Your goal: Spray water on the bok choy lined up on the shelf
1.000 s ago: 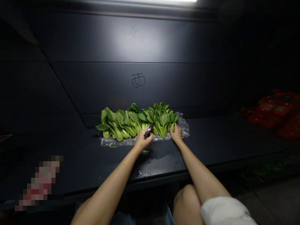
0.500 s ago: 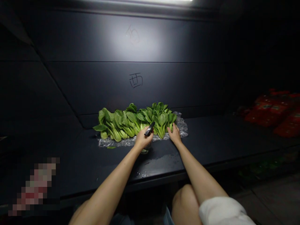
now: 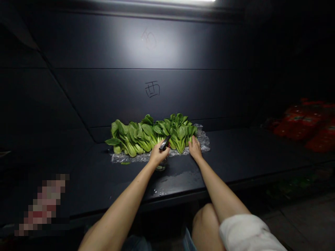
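Observation:
My left hand (image 3: 158, 153) is wrapped round a spray bottle with a black trigger head (image 3: 164, 143); its clear lower part shows beneath the hand, just above or on the shelf. Rows of green bok choy (image 3: 149, 134) lie side by side on crumpled clear plastic wrap (image 3: 205, 143), leaves toward the back and pale stems toward me. At the right end of the row, my right hand (image 3: 195, 149) has its fingers closed at the stems of the last bok choy. Its fingertips are partly hidden among the stalks.
Behind the greens rises a dark panel (image 3: 117, 94) with a marker-drawn character. The dark shelf (image 3: 230, 153) has water drops near its front edge. A loose leaf (image 3: 125, 163) lies before the wrap. Red packages (image 3: 298, 122) stand at right. A blurred-out patch (image 3: 43, 205) is at lower left.
My left hand and the spray bottle have shifted slightly left. My right hand's thumb and fingers have drawn closer together at the stems. The bok choy lie as before.

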### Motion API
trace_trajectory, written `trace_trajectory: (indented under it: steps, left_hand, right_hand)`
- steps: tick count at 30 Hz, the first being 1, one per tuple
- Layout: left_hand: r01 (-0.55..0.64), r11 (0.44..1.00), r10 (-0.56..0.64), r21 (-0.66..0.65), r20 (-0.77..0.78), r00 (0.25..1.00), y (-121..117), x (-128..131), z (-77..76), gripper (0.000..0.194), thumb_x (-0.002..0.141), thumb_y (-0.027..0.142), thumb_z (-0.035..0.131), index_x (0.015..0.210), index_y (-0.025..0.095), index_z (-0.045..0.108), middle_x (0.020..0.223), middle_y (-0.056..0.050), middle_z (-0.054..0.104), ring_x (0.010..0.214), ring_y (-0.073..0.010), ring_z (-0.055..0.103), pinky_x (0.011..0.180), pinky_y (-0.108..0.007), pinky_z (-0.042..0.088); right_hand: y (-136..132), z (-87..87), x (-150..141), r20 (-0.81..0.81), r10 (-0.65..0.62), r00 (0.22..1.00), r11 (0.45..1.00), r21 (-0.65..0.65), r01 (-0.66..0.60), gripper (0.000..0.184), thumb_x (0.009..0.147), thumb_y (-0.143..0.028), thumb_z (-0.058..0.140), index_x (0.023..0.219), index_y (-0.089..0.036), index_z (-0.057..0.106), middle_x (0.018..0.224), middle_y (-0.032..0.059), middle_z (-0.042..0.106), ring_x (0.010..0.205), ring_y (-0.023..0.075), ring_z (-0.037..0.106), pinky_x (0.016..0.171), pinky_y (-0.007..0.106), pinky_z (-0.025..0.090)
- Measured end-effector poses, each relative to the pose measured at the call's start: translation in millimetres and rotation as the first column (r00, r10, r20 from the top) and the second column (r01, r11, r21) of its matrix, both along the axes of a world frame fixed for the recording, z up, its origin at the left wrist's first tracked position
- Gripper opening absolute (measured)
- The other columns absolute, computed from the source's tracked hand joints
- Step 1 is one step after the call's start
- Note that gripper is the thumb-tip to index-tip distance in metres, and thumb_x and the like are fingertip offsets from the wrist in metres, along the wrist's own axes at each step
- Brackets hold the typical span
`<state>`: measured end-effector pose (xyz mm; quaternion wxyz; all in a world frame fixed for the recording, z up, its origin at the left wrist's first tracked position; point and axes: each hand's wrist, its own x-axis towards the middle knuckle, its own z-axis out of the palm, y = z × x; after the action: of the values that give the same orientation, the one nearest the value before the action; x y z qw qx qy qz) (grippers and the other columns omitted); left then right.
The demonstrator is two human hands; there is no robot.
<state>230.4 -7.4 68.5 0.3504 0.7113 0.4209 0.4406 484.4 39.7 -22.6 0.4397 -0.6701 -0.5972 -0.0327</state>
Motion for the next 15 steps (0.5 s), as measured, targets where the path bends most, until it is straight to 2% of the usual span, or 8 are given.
trace_trajectory:
  steps: [3,6,10,15]
  left_hand:
    - [-0.003,0.999,0.004,-0.041,0.034,0.999,-5.3,-3.7,3.7,0.027,0.072,0.025,0.056,0.097,0.018,0.064,0.066,0.002,0.066,0.056,-0.0145,0.064,0.057,-0.023,0.048]
    - [-0.009,0.999,0.012,-0.05,0.068,0.998,-10.0,-6.7,6.9,0.027,0.072,0.026,0.056,0.096,0.017,0.064,0.066,0.002,0.065,0.058,-0.015,0.065,0.058,-0.023,0.048]
    - [-0.002,0.999,0.005,-0.039,0.076,0.997,-12.5,-9.1,9.7,0.026,0.071,0.026,0.056,0.095,0.017,0.064,0.069,0.002,0.065,0.059,-0.0151,0.066,0.059,-0.024,0.048]
    - [-0.003,0.999,0.005,-0.04,0.051,0.999,-11.5,-8.9,9.2,0.024,0.071,0.027,0.055,0.092,0.018,0.064,0.071,0.001,0.065,0.058,-0.0144,0.064,0.058,-0.024,0.047]
  right_hand:
    - [-0.1,0.6,1.2,-0.007,-0.005,1.0,0.999,0.042,0.005,0.056,0.091,-0.023,0.031,0.141,-0.004,0.047,0.141,0.0231,0.054,0.134,0.0293,0.047,0.11,0.05,0.038]
    - [-3.9,1.8,2.2,-0.023,-0.063,0.998,0.996,0.069,0.064,0.053,0.09,-0.022,0.036,0.138,-0.008,0.052,0.131,0.0218,0.058,0.123,0.0284,0.054,0.105,0.046,0.044]
    - [-11.4,5.9,1.3,-0.014,-0.169,0.986,0.986,0.011,0.169,0.05,0.088,-0.018,0.041,0.135,-0.009,0.057,0.117,0.0203,0.061,0.109,0.027,0.06,0.097,0.04,0.047]
    - [-16.8,11.8,-3.1,0.031,-0.16,0.987,0.986,-0.037,0.161,0.053,0.087,-0.012,0.038,0.138,-0.006,0.051,0.115,0.0218,0.065,0.106,0.0285,0.061,0.093,0.041,0.048]
